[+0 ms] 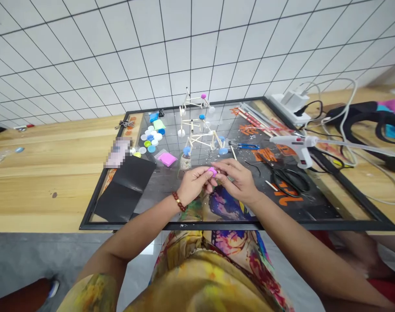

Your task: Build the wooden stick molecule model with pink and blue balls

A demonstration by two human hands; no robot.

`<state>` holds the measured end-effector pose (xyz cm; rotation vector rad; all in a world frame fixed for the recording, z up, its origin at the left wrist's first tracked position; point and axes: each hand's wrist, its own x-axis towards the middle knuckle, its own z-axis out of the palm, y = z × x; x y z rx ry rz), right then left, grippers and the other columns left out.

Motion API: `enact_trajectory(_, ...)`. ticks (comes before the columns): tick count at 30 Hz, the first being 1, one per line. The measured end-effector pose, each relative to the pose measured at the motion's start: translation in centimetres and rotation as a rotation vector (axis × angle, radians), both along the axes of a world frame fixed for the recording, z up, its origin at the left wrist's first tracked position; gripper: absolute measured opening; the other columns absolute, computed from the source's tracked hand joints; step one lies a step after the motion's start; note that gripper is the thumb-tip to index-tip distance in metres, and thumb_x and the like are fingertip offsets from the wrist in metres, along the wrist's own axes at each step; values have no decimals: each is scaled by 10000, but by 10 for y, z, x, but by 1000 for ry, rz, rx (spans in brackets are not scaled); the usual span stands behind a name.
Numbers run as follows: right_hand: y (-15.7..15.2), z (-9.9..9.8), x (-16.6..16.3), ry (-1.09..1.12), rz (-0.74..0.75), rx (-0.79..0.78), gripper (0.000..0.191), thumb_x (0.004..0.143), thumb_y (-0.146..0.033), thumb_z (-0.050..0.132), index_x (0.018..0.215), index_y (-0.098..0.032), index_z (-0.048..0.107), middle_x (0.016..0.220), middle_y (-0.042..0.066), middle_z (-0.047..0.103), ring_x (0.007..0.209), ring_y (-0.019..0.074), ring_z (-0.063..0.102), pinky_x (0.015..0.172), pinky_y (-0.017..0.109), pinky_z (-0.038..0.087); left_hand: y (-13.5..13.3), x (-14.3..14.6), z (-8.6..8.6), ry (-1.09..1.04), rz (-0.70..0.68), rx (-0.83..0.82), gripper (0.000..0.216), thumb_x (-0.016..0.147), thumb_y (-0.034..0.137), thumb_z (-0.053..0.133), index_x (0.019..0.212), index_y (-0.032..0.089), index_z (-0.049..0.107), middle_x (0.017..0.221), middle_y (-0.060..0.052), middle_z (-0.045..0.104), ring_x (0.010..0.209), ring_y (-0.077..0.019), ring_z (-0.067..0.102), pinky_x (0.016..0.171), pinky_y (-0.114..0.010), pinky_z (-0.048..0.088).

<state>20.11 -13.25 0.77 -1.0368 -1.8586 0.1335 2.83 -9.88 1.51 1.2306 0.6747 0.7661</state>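
Observation:
A small lump of pink modelling clay [212,171] is pinched between my two hands above the glass panel. My left hand [194,184], with a beaded bracelet at the wrist, closes its thumb and fingers on the clay from the left. My right hand [239,182] grips its right side with bent fingertips. Just beyond stands a stick frame [202,141] with blue and white round pieces at its corners. A similar frame [194,102] behind it bears a pink piece. A packet of pink clay [167,159] lies beyond my left hand.
Bottle caps [150,138] in several colours lie at the left, beyond black sheets [124,186]. On the right are black scissors [290,182], a blue-handled tool [247,146], a white glue gun [296,145], long sticks [260,121] and a power strip [291,110] with trailing cables.

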Motion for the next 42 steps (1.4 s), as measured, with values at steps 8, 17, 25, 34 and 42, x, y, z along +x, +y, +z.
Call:
enact_trajectory(8, 2, 1, -1, -68, -35, 113, 206, 897, -187, 559, 1073, -214, 664, 962, 76, 638, 851, 168, 649, 730, 307, 560, 1, -6, 4, -98, -102, -152, 475, 744, 546, 723, 900, 100, 682, 658, -42, 675, 605, -118, 639, 623, -242, 514)
enact_trajectory(17, -1, -1, 2, -143, -229, 263, 174, 825, -127, 635, 971, -222, 639, 881, 50, 653, 779, 158, 642, 679, 275, 538, -1, -3, 0, -98, 117, -131, 419, 711, 414, 794, 1020, 135, 744, 839, -70, 753, 734, -153, 697, 774, -311, 567)
enact_trajectory(25, -9, -3, -4, -241, -209, 250, 376, 802, -79, 646, 1149, -221, 622, 928, 74, 682, 811, 171, 653, 709, 295, 553, -2, -3, -3, -2, 211, 146, 246, 664, 317, 832, 851, 171, 767, 962, -88, 731, 872, -174, 677, 815, -310, 564)
enact_trajectory(34, -14, 2, -10, -158, 13, 53, 655, 767, -47, 590, 1397, -194, 489, 1132, 142, 612, 1018, 249, 602, 830, 420, 538, 1, -9, -8, -53, 311, 148, 176, 744, 255, 766, 861, 157, 678, 934, -67, 703, 867, -151, 669, 798, -269, 556)
enact_trajectory(42, -16, 8, -10, 40, 6, -38, 445, 782, -60, 649, 1195, -222, 617, 1033, 91, 638, 938, 198, 624, 795, 352, 545, 1, -14, -1, 62, 238, 429, 106, 788, 82, 623, 857, 159, 650, 859, -64, 712, 768, -129, 674, 711, -234, 540)
